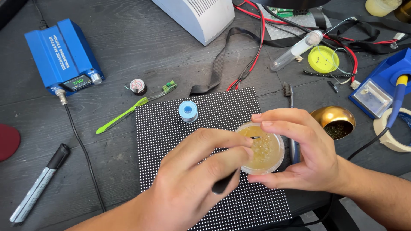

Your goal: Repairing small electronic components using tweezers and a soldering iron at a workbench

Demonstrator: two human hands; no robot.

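Two hands: left hand, right hand. One flux jar, one dotted panel, one blue solder spool. One blue soldering station, one marker.

Tool: the left hand covers most of the black tool; only its thin tip and butt show.
Jar: the right hand hides the far wall of the round jar.
White casing: cut by the top edge.
Red disc: cut by the left edge (kind unclear).
Tape roll: cut off at right.
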